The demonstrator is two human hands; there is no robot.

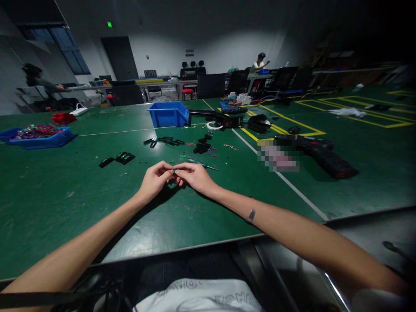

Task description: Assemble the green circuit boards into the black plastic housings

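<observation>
My left hand and my right hand meet fingertip to fingertip just above the green tabletop. Both are closed in a pinch; whatever lies between the fingers is hidden or too small to name. Just beyond the right fingers lies a thin screwdriver-like tool, with small green bits beside it. Farther off are black rectangular frames and a heap of small black parts with red and blue wire ends. Left of my hands rest black pieces with green parts.
A blue bin stands behind the parts. On the left, a blue tray holds many colourful small pieces, near a red item. A black power drill lies at right. Other people sit at far benches.
</observation>
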